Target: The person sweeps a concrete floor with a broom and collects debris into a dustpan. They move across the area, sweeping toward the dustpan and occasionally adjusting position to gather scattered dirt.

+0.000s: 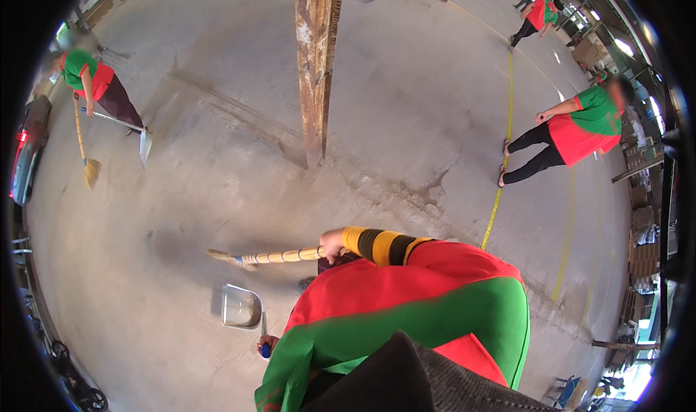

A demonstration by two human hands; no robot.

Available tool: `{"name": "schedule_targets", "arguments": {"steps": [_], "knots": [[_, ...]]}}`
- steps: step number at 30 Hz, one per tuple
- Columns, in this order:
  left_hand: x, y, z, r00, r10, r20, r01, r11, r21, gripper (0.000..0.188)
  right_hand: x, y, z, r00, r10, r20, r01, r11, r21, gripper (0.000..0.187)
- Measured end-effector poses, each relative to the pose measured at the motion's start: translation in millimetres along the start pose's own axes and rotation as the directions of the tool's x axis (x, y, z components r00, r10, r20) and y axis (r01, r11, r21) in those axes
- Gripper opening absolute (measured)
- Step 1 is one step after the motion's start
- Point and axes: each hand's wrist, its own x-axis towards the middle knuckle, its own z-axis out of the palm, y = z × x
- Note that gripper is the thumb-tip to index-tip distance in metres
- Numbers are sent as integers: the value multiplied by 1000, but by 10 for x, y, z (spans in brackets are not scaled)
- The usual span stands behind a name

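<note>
Two tools in hand on the concrete floor (145, 289), well in from its left edge: a metal dustpan (234, 305), open side up, with a tan-grey patch (251, 312) at its right end (dirt or bare metal, can't tell), and just beyond it a straw broom (279, 257). Held by the shaft in a fully curled right hand (333, 244), long axis nearly crosswise, bristles toward the floor's left edge. Gripped by its blue handle end (266, 351) in a closed, partly hidden left hand (267, 341): dustpan, handle off its near right corner.
</note>
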Motion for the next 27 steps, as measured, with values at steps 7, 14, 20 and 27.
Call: {"name": "schedule_targets", "arguments": {"steps": [7, 14, 20, 27], "knots": [[-61, -200, 37, 996, 56, 64, -47, 990, -135, 20, -154, 173, -819, 967, 55, -249, -30, 994, 101, 28], [284, -1169, 234, 923, 370, -105, -383, 904, -190, 20, 323, 592, -2078, 942, 177, -285, -174, 984, 37, 27], [68, -1415, 230, 779, 590, -210, -616, 783, -85, 23, 1120, 27, -2184, 984, 96, 153, -93, 995, -31, 18], [-356, -1787, 642, 809, 576, -119, -576, 735, -358, 16, 1787, -1191, -2271, 901, 86, 425, -119, 992, 51, 14]]}}
